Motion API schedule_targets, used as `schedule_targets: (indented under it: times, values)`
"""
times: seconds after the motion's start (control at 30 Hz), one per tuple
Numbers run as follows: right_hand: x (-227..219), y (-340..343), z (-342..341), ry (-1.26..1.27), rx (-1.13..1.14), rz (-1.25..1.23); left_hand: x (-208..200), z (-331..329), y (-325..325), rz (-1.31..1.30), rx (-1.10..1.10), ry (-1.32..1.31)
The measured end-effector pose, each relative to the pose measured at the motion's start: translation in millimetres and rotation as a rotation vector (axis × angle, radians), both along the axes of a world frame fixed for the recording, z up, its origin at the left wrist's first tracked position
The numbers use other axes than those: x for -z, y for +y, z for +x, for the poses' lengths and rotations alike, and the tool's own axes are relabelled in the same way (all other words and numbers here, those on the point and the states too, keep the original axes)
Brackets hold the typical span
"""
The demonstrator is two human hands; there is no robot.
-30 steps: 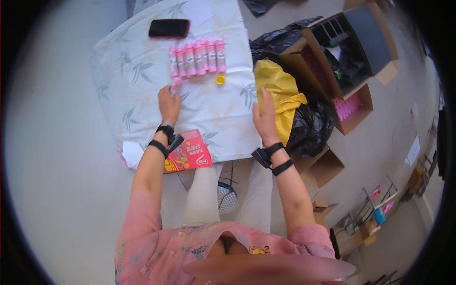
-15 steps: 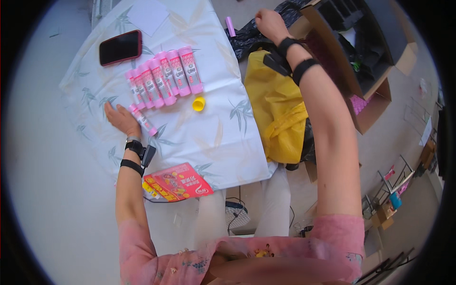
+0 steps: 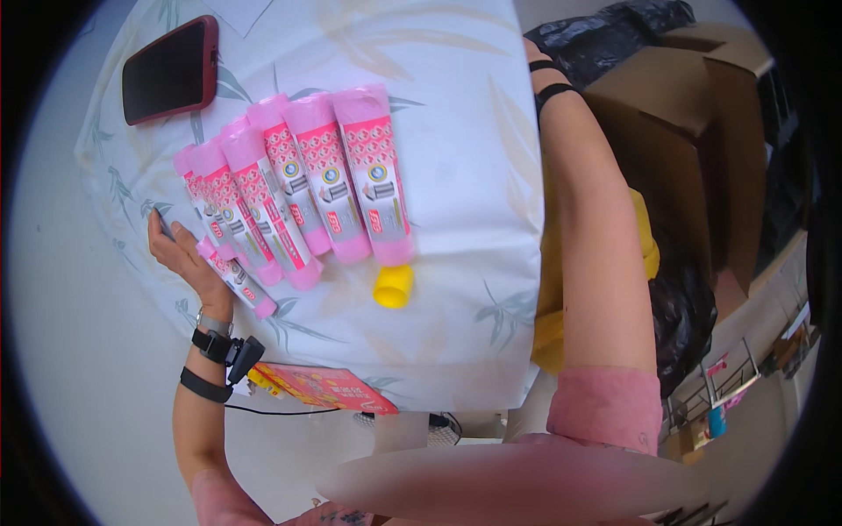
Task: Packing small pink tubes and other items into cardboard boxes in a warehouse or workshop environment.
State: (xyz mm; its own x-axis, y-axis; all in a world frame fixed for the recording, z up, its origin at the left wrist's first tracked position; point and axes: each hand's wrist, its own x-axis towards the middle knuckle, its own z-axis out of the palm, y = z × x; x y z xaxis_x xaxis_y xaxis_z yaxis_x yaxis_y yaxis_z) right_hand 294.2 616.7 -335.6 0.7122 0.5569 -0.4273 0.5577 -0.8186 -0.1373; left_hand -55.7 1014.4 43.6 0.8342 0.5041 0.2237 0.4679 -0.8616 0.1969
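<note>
My left hand (image 3: pixel 186 259) lies on the cloth at the left with its fingers stretched out. Beside its thumb is a small pink bag roll (image 3: pixel 235 279) with a printed band. Several larger pink garbage bag rolls (image 3: pixel 375 175) lie in a slanting row just beyond it. My right arm (image 3: pixel 596 228) reaches past the table's right edge. Only a bit of my right hand (image 3: pixel 531 53) shows there; its fingers are hidden behind the edge. A short yellow cylinder (image 3: pixel 394 287) lies near the row's right end.
A phone in a red case (image 3: pixel 169 70) lies at the far left of the patterned tablecloth (image 3: pixel 465 219). By the front edge is a red printed packet (image 3: pixel 329 387). Right of the table are cardboard boxes (image 3: pixel 658 96), black plastic (image 3: pixel 605 39) and a yellow bag (image 3: pixel 647 245).
The view has come closer to the table. My right hand, a loose fist in sight near the black plastic before, is now mostly behind the table edge. The left hand stays by the small roll.
</note>
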Motion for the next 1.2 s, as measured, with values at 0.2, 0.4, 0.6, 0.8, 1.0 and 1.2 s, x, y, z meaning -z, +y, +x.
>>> schedule_targets:
  times: [0.2,0.4,0.6,0.8,1.0,1.2]
  values:
    - [-39.8,34.1,-14.6,0.081,0.104,0.032,-7.8,0.8,1.7,-0.006,-0.009,0.021]
    - [-25.8,42.3,-21.6,0.128,0.152,0.163,-13.6,-0.7,4.2,0.014,-0.017,0.022]
    - [0.6,60.7,-7.1,0.099,0.185,0.257,-4.4,0.4,-0.2,0.003,0.001,-0.015]
    - [-23.9,78.1,-19.8,0.103,0.401,0.440,-1.3,4.2,-8.0,0.015,-0.018,-0.001]
    - [-54.9,41.4,-48.3,0.149,0.618,0.632,-14.5,-5.0,9.4,0.098,-0.015,-0.015]
    - [-130.7,-33.9,26.5,0.522,0.902,1.035,10.7,3.9,4.9,0.132,0.020,-0.104]
